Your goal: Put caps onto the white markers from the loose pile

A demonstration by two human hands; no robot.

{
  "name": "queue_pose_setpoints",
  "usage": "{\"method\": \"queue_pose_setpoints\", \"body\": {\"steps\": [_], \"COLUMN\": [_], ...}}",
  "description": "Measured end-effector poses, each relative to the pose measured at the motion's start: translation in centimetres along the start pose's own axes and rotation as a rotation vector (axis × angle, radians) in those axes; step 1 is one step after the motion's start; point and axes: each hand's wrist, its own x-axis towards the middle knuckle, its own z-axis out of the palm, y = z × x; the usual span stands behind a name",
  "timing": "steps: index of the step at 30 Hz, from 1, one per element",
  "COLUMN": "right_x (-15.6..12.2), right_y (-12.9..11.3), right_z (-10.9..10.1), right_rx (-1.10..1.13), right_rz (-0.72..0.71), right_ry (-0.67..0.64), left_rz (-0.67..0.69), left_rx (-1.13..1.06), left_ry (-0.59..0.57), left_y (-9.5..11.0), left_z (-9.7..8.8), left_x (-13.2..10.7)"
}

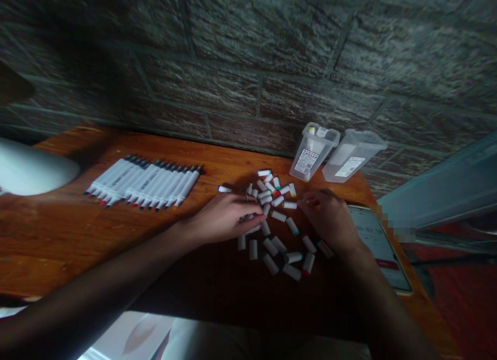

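Setting: a reddish wooden table seen from above, pushed against a dark brick wall that fills the upper half of the frame.

Left hand: at the centre of the frame, lying palm down on the table at the left edge of the pile of caps, fingers together and curled over one or two caps (what exactly they pinch is hidden under the fingers).

Right hand: just right of centre, resting at the right edge of the pile, fingertips drawn together near the top of it; I cannot tell whether they clamp a cap.

Marker caps: a loose scatter of short white caps with coloured ends, roughly thirty, lying between and below the two hands in the centre of the frame.

Markers: about sixteen white pens without caps, laid side by side in one neat row, centre left of the frame, well apart from the hands.

Plastic boxes: two clear containers, both tipped on their sides against the wall, upper right of the pile.

Phone: one, screen lit, lying flat just right of the right hand.

White rounded object: one, at the left edge, partly cut off.
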Motion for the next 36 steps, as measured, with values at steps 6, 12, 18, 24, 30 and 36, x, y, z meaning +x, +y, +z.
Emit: {"method": "queue_pose_setpoints", "body": {"steps": [6,12,18,24,30,36], "right_x": [-0.18,-0.2,-0.24,-0.3,-0.22,-0.06], "right_y": [0.12,0.57,0.52,0.49,0.52,0.53], "right_z": [0.15,0.61,0.88,0.52,0.14,0.0], "right_rx": [-0.019,-0.053,0.026,0.063,0.07,0.065], "right_rz": [-0.005,-0.037,-0.135,-0.23,-0.314,-0.349], "right_ry": [-0.035,-0.081,-0.149,-0.187,-0.235,-0.297], "left_rz": [0.0,-0.008,-0.01,-0.017,-0.021,-0.01], "left_rx": [0.001,0.011,0.006,-0.011,-0.025,-0.036], "left_ry": [0.004,-0.01,-0.017,-0.02,-0.009,0.003], "left_y": [0.08,-0.08,-0.14,-0.13,0.04,0.1], "left_z": [-0.04,0.07,0.22,0.25,0.19,0.2], "left_x": [0.03,-0.1,-0.03,0.01,0.11,0.19]}}
